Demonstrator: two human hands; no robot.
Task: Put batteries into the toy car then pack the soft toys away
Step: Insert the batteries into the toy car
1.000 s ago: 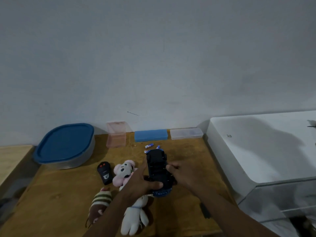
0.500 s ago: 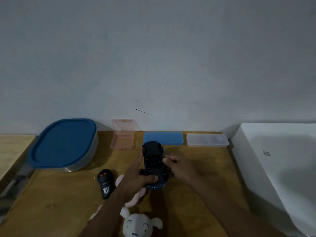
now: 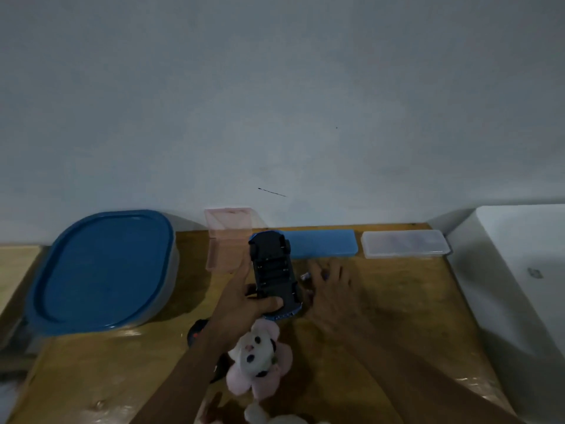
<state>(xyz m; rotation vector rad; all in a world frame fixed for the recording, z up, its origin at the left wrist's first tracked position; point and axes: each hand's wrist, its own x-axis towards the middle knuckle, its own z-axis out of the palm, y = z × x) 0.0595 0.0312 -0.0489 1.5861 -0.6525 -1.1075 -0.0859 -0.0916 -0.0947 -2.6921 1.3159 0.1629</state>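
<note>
From the head camera — the only view — the left hand (image 3: 244, 296) grips the toy car (image 3: 275, 272) belly-up above the wooden table (image 3: 397, 316), thumb across its near end, fingers wrapped under the body. The car's long axis runs away from the person toward the wall, and the open battery bay faces up, apparently empty.

The right hand (image 3: 331, 289) lies flat on the table just right of the car, fingers spread and holding nothing that can be seen. A small battery (image 3: 304, 276) lies beside its fingertips, between hand and car; the picture is dim and soft there, so others under the palm cannot be ruled out.

So the right hand is the nearer one for the pick-up, and the bay lies to its left — a short carry, I judge.

A pink-and-white soft toy (image 3: 258, 359) lies near the person's edge, well apart from the blue-lidded container (image 3: 101, 270) at the left.
</note>
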